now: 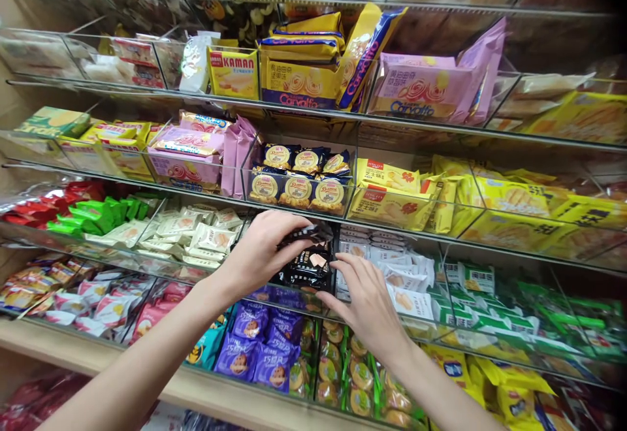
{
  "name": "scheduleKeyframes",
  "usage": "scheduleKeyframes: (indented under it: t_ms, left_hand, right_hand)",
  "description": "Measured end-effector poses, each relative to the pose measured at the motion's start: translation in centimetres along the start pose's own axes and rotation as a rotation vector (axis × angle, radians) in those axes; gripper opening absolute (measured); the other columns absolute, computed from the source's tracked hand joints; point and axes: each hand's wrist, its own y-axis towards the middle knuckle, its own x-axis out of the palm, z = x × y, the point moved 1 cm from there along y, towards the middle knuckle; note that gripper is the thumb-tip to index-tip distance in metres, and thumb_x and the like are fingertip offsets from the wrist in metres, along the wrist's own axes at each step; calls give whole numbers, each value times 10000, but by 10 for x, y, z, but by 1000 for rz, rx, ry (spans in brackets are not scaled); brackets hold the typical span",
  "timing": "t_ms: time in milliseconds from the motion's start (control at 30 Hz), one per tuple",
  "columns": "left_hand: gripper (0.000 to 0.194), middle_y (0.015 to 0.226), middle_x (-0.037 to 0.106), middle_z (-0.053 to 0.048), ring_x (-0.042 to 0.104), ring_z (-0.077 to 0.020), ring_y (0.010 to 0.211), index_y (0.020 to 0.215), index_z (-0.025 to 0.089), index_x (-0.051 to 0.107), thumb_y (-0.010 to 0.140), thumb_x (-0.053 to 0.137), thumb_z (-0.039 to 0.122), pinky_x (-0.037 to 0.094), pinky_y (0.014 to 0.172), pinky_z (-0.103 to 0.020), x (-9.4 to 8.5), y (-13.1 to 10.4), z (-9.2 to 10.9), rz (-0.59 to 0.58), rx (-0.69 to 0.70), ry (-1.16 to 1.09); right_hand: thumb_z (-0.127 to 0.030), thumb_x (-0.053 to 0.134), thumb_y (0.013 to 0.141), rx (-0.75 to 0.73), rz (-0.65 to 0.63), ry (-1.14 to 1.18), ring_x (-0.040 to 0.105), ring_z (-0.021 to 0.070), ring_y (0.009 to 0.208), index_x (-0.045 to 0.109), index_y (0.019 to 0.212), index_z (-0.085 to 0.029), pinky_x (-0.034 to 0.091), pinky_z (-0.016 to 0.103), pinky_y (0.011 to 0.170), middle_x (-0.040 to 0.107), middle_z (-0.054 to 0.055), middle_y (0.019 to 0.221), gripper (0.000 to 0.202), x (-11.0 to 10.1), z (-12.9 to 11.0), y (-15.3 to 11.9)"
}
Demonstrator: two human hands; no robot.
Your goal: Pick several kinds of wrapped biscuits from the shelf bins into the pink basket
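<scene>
My left hand reaches into a clear shelf bin of small black snack packets. Its thumb and fingers are closed on a dark packet at the top of that bin. Over the bin's right edge is my right hand, fingers apart, with its fingertips by the black packets; nothing shows in its grasp. White packets fill the bin to the right, partly covered by that hand. Cream packets lie in the bin to the left.
Clear dividers and front panels separate the bins. Above are round-biscuit packs and yellow cracker packs. Purple cookie packets sit below, with green packets farther right. A wooden shelf edge runs along the bottom.
</scene>
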Motion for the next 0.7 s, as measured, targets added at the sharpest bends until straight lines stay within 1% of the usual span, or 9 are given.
scheduleKeyframes:
  t_ms: [33, 100, 200, 233, 333, 433, 533, 633, 700]
  left_hand:
    - [210, 978, 657, -16, 578, -153, 899, 982, 208, 586, 806, 553, 317, 420, 816, -284, -8, -8, 3, 89, -78, -48]
    - [243, 942, 668, -7, 603, -156, 845, 969, 214, 593, 763, 601, 342, 454, 770, -271, -20, -29, 7, 237, -302, -185]
    - [282, 819, 679, 5, 626, -159, 746, 897, 201, 601, 690, 665, 382, 490, 688, -252, -24, -69, 10, 393, -685, -491]
    - [303, 783, 677, 10, 627, -153, 713, 888, 197, 600, 665, 687, 383, 492, 658, -238, -21, -83, 11, 421, -799, -583]
    - [322, 793, 675, 13, 623, -134, 731, 881, 188, 597, 639, 715, 363, 482, 642, -193, -4, -116, 13, 437, -1008, -823]
    - [359, 758, 672, 11, 621, -123, 689, 850, 174, 593, 585, 753, 357, 473, 625, -191, 15, -136, 19, 459, -1209, -968]
    - [406, 704, 659, 12, 623, -132, 661, 812, 163, 584, 512, 790, 342, 473, 614, -208, 32, -146, 26, 507, -1318, -1046]
    - [390, 675, 656, 14, 614, -123, 615, 756, 164, 578, 494, 796, 353, 463, 587, -202, 46, -151, 32, 482, -1326, -1106]
    - [381, 669, 659, 8, 610, -122, 601, 743, 164, 582, 501, 791, 371, 460, 577, -202, 53, -152, 35, 444, -1312, -1143]
  right_hand:
    - [-430, 500, 816, 0, 2, 4, 448, 245, 1104, 477, 1114, -172, 369, 409, 905, 527, 113, 1171, 395, -2, 2, 1]
    - [-423, 470, 835, 2, 16, 5, 454, 236, 1094, 484, 1107, -174, 362, 394, 903, 538, 110, 1162, 369, -7, 7, 7]
    - [-367, 425, 870, -45, 5, -35, 463, 219, 1067, 484, 1118, -185, 354, 370, 889, 563, 93, 1135, 314, -13, 14, 29]
    - [-351, 421, 874, -87, -26, -60, 465, 218, 1058, 481, 1125, -191, 353, 365, 880, 572, 84, 1126, 303, -13, 15, 38]
    - [-299, 437, 869, -227, -146, -186, 485, 227, 986, 476, 1140, -192, 364, 358, 818, 610, 71, 1052, 294, -10, 13, 66]
    - [-243, 459, 845, -263, -184, -346, 497, 256, 898, 450, 1184, -130, 375, 374, 737, 627, 110, 943, 358, -2, 4, 80]
    - [-174, 468, 811, -242, -186, -415, 510, 266, 876, 399, 1238, -74, 390, 376, 696, 617, 141, 963, 444, 7, -5, 81]
    - [-121, 450, 802, -244, -222, -410, 523, 252, 928, 397, 1251, -85, 409, 359, 748, 602, 140, 1051, 454, 17, -8, 81]
    - [-124, 451, 807, -232, -249, -406, 531, 249, 967, 403, 1256, -94, 414, 351, 786, 592, 144, 1094, 452, 22, -7, 84]
